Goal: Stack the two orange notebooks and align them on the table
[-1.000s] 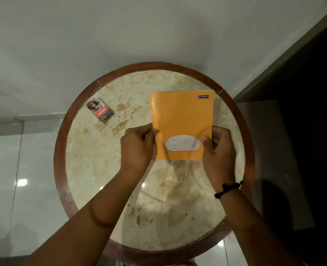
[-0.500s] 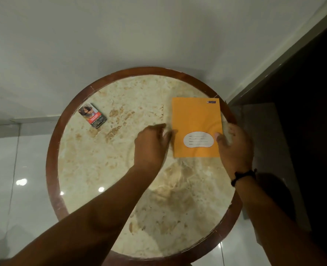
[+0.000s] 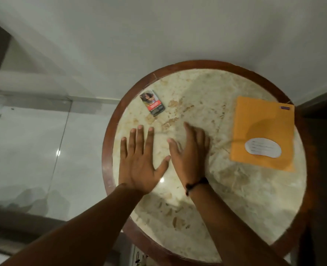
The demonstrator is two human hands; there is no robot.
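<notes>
An orange notebook (image 3: 262, 129) with a white oval label lies flat at the right side of the round marble table (image 3: 212, 189). I see only one orange cover; whether a second notebook lies under it I cannot tell. My left hand (image 3: 139, 160) is spread flat with fingers apart over the table's left part, holding nothing. My right hand (image 3: 189, 152), with a black band at the wrist, hovers open beside it, well left of the notebook.
A small printed packet (image 3: 152, 103) lies at the table's back left. The table has a brown wooden rim (image 3: 109, 120) and stands against a white wall. Glossy white floor tiles spread to the left. A dark area borders the right side.
Both hands have let go of the notebook and moved left and apart from it. The view has swung left, so the table and notebook now sit further right.
</notes>
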